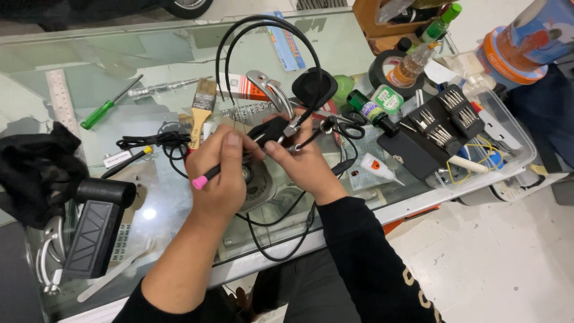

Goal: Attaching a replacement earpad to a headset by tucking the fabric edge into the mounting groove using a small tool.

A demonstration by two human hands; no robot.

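**Table surface and items**

We see a glass-topped table [89,66]. Lying on it: a steel ruler [61,98], a green-handled screwdriver [107,106], a paintbrush [200,110], a black cloth [36,170], a black heat gun [98,224], scissors [347,125], a small glue bottle [378,168] and a clear plastic tray [514,143] at the right end.

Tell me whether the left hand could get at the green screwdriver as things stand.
Probably not at once: the left hand is closed around a pink-tipped tool. The green screwdriver lies bare on the glass table, nothing covering it.
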